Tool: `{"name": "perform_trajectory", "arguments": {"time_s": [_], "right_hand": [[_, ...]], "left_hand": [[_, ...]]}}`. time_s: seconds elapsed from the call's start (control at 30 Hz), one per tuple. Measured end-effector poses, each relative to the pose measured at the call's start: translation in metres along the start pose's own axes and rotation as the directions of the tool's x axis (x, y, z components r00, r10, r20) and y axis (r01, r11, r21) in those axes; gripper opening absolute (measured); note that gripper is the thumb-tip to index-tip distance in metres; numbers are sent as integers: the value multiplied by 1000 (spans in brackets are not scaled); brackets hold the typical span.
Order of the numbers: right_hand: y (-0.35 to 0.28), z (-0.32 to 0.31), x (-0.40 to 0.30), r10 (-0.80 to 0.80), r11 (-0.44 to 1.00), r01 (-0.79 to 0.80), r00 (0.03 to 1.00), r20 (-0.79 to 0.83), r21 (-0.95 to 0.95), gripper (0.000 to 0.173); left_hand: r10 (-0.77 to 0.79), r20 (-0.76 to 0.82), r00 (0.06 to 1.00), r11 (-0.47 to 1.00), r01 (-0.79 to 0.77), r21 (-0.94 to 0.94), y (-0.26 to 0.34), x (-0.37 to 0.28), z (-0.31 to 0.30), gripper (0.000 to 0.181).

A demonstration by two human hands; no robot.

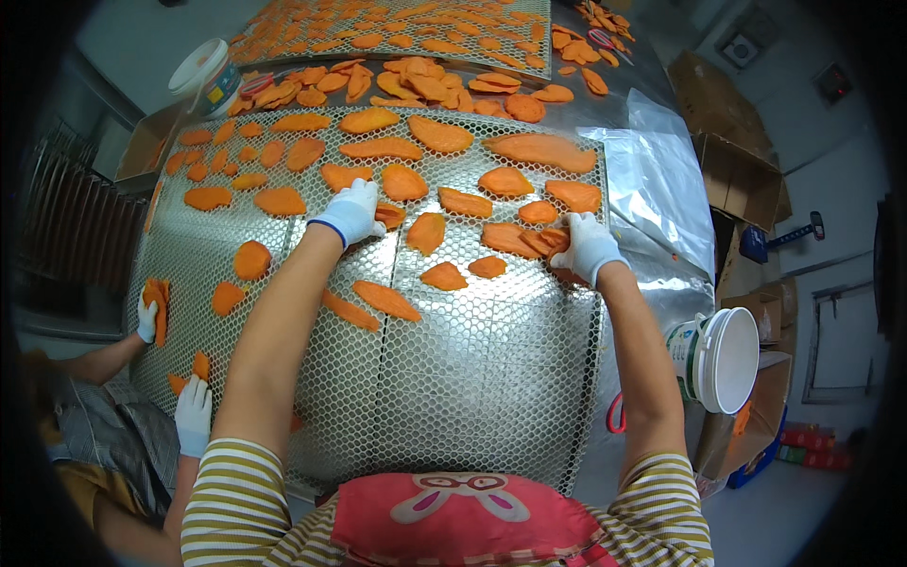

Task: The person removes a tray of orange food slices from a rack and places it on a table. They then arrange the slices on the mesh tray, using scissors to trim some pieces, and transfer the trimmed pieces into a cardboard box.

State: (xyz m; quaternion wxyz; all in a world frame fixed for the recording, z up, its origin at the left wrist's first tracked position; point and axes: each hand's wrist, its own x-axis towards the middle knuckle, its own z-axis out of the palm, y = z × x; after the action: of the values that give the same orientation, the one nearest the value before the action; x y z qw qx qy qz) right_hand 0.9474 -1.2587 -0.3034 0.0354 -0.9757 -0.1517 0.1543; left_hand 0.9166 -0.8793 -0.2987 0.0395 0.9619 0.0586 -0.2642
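Both my hands wear white gloves. My left hand (354, 212) is at the upper middle of a metal mesh tray (482, 368), its fingers on an orange slice (389, 215) that looks like dried sweet potato. Near the tray's right edge, my right hand (584, 244) grips several overlapping orange slices (544, 242), partly hidden by its fingers. Single slices lie spread over the tray's upper half, among them a long one (540, 152) at the upper right. Two longer slices (386, 300) rest nearer the middle, below my left hand.
A co-worker's gloved hands (193, 414) hold slices at the tray's left edge. Beyond the tray lie a heap of slices (425, 81) and a second filled mesh tray (397, 49). White buckets (730, 360) stand at right and upper left; plastic sheeting (659, 184) and red-handled scissors (616, 414) lie at the right.
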Motion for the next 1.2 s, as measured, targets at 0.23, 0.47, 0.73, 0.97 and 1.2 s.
{"name": "perform_trajectory", "arguments": {"time_s": [0.23, 0.47, 0.73, 0.97, 1.2], "right_hand": [[-6, -5, -38, 24, 996, -26, 999, 33, 91, 45], [32, -46, 34, -4, 997, 6, 1000, -30, 73, 50], [30, -19, 99, -50, 995, 37, 989, 136, 94, 86], [18, -33, 89, 75, 995, -66, 990, 122, -75, 79], [13, -32, 74, 49, 995, -49, 999, -1, -83, 66]], "left_hand": [[-40, 80, 996, 985, 26, 169, 9, 12, -8, 90], [-11, 91, 996, 970, -12, 245, 12, 17, -21, 94], [57, -140, 988, 979, -28, 204, 1, 1, -1, 67], [231, -554, 799, 934, -342, -104, 3, -48, 2, 50], [177, -177, 968, 980, -190, -59, 15, 56, -14, 63]]}}
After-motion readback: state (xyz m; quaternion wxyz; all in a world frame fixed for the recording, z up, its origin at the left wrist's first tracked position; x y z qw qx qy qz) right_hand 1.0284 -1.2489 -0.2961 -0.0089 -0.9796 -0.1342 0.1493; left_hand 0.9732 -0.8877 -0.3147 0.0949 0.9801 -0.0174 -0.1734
